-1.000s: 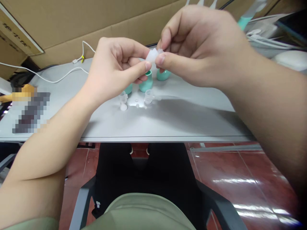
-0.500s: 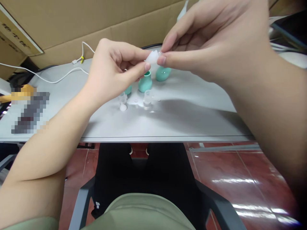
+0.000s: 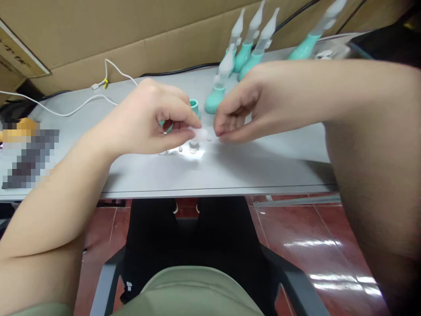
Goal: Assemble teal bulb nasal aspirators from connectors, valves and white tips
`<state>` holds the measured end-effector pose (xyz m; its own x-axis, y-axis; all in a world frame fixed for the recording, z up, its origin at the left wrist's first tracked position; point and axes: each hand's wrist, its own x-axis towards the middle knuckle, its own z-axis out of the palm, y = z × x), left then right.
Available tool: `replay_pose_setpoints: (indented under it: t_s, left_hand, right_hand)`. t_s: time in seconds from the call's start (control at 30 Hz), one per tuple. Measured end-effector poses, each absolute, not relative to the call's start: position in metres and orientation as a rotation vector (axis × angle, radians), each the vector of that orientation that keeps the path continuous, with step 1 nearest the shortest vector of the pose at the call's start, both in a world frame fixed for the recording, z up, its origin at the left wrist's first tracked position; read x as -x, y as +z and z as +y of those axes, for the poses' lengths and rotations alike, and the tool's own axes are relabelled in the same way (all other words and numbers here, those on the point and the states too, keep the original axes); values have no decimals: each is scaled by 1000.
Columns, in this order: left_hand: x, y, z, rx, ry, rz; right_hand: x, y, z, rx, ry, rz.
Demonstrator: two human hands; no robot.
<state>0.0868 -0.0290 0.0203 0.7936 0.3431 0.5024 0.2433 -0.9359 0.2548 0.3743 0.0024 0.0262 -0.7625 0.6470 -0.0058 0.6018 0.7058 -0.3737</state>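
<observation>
Because your left hand point(image 3: 153, 120) pinches the small, rounded, translucent white plastic-looking piece point(image 3: 200, 134) at one end, its free end faces your right hand point(image 3: 248, 107), fingertips narrowed just beside it above the grey desk point(image 3: 154, 175); blur hides whether they hold anything.

One left hand point(image 3: 164, 118), one right hand point(image 3: 241, 112) and one cloudy white piece point(image 3: 201, 134). Five teal bulbs point(image 3: 215, 100) bearing five white tips point(image 3: 226, 64); two more teal bulbs point(image 3: 196, 110), one mostly hidden from where I stand. One desk point(image 3: 148, 175); one chair point(image 3: 296, 278), two armrests point(image 3: 109, 274); two shoes point(image 3: 198, 208). The small clear parts point(image 3: 194, 147) on the desk are too blurred for me to count.
</observation>
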Motion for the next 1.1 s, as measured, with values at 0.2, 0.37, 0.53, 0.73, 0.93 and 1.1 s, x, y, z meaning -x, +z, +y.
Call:
replay_pose_setpoints:
  t_s: [0.2, 0.37, 0.53, 0.73, 0.93, 1.1]
  left_hand:
    - [-90, 29, -35, -2891, 511, 534]
    - [-94, 29, -37, -2943, 415, 500]
    - [-98, 24, -37, -2969, 369, 516]
    - [-101, 20, -35, -2973, 368, 519]
    - [-101, 19, -35, -2965, 425, 489]
    - [-99, 19, -33, -2935, 572, 418]
  right_hand:
    - [-358, 20, -6, 1280, 507, -2935]
    - [-356, 23, -10, 1289, 568, -2980]
    - [-357, 24, -11, 1256, 633, -2978]
    - [-361, 22, -10, 1201, 687, -2964]
    - [-363, 26, -10, 1218, 676, -2945]
    - [-373, 37, -12, 1105, 700, -2861]
